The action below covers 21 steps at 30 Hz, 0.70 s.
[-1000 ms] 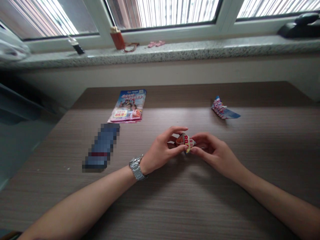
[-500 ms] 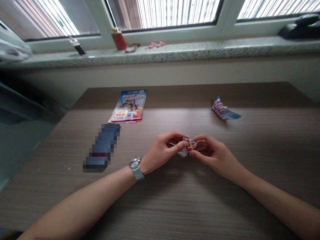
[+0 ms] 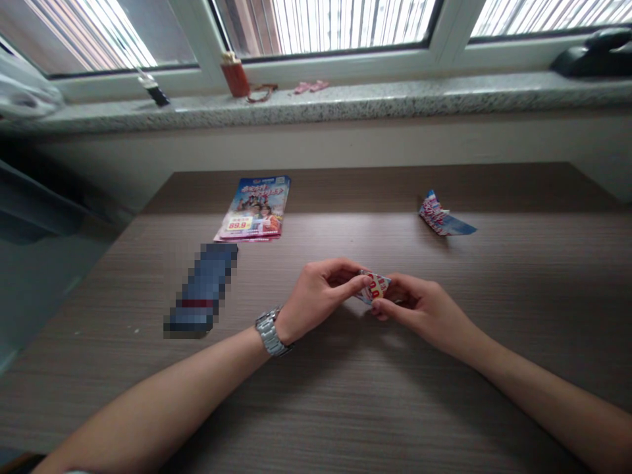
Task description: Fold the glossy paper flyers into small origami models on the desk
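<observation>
A small piece of folded paper [image 3: 378, 286], printed in red, yellow and white with blue edges, is held between both hands just over the table. My left hand [image 3: 323, 289], with a silver watch on its wrist, pinches its left side, thumb on the front face. My right hand [image 3: 419, 303] is closed on its lower right side, the thumb at the bottom corner. The fingers behind the paper are partly hidden. Farther back to the right lies another folded paper shape [image 3: 439, 220], blue with red and white print and a pointed tail.
A stack of printed flyers [image 3: 257, 207] lies at the back left of the wooden table [image 3: 336, 408]. A pixelated dark flat object [image 3: 203, 289] is in front of it. On the stone windowsill [image 3: 395, 102] stand a red-brown container [image 3: 235, 78] and small items.
The folded paper has turned slightly, so more of its printed face shows as a diamond. My right fingers have shifted around its lower right side. My left hand has hardly moved.
</observation>
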Motion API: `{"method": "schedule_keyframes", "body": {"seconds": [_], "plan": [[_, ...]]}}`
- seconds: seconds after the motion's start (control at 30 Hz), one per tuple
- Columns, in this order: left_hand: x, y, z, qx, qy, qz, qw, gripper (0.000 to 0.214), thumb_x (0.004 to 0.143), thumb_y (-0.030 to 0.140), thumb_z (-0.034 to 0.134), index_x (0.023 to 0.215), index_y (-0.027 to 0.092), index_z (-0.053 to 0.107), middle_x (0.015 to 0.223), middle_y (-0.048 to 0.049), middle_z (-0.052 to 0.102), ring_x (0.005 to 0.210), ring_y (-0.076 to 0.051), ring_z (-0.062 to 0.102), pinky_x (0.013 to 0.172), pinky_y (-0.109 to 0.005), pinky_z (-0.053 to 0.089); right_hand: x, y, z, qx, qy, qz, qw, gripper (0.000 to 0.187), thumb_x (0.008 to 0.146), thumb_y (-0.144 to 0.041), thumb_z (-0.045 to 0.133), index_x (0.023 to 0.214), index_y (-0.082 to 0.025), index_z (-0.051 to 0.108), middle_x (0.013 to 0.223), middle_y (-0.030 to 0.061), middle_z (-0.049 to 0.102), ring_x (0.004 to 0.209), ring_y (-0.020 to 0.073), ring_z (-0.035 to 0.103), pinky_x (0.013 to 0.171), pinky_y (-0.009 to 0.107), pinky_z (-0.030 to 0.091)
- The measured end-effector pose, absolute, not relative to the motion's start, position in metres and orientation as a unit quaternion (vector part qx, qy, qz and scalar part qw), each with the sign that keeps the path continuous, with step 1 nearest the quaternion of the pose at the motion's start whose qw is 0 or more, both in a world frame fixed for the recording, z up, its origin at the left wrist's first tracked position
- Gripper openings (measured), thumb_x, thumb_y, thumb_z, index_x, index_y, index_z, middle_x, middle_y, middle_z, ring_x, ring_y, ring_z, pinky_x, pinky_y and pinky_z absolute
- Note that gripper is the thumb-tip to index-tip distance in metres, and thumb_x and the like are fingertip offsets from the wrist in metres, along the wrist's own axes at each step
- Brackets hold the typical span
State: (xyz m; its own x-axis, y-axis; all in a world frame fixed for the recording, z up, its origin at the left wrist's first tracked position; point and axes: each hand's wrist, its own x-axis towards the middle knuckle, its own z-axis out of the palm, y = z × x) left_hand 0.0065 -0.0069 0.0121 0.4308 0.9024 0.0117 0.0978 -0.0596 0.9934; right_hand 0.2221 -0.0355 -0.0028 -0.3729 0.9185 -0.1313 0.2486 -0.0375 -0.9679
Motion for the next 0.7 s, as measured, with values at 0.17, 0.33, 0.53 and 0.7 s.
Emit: {"method": "schedule_keyframes", "body": {"seconds": [0.17, 0.33, 0.53, 0.7], "plan": [[0.0063, -0.0077, 0.0130, 0.634, 0.388, 0.359, 0.566, 0.026, 0.089, 0.035, 0.073, 0.105, 0.015, 0.075, 0.096, -0.0055, 0.078, 0.083, -0.015, 0.074, 0.076, -0.023, 0.060, 0.2245, -0.0350, -0.0027, -0.476, -0.640, 0.527, 0.295, 0.019, 0.089, -0.039, 0.068, 0.096, -0.021, 0.068, 0.079, 0.0017, 0.075, 0.073, 0.0177, 0.072, 0.067, 0.027, 0.056], [0.0059, -0.0074, 0.0146, 0.640, 0.378, 0.366, 0.561, 0.024, 0.090, 0.034, 0.072, 0.105, 0.015, 0.075, 0.094, -0.0053, 0.078, 0.081, -0.014, 0.074, 0.076, -0.022, 0.060, 0.2261, -0.0348, -0.0034, -0.475, -0.652, 0.515, 0.291, 0.022, 0.090, -0.040, 0.065, 0.098, -0.020, 0.070, 0.082, 0.0030, 0.074, 0.075, 0.0184, 0.069, 0.066, 0.028, 0.054], [0.0041, -0.0057, 0.0140, 0.637, 0.372, 0.360, 0.571, 0.023, 0.092, 0.032, 0.069, 0.103, 0.012, 0.073, 0.094, -0.0062, 0.076, 0.079, -0.012, 0.072, 0.074, -0.019, 0.059, 0.2283, -0.0342, -0.0030, -0.478, -0.660, 0.501, 0.292, 0.020, 0.092, -0.039, 0.064, 0.095, -0.020, 0.069, 0.081, 0.0023, 0.071, 0.072, 0.0166, 0.065, 0.064, 0.027, 0.051], [0.0040, -0.0035, 0.0102, 0.617, 0.360, 0.360, 0.600, 0.025, 0.092, 0.033, 0.069, 0.104, 0.011, 0.069, 0.095, -0.0074, 0.075, 0.084, -0.014, 0.073, 0.078, -0.023, 0.060, 0.2286, -0.0340, -0.0049, -0.472, -0.649, 0.500, 0.325, 0.022, 0.093, -0.041, 0.063, 0.103, -0.021, 0.068, 0.089, 0.0031, 0.073, 0.077, 0.0174, 0.068, 0.068, 0.029, 0.055]]}}
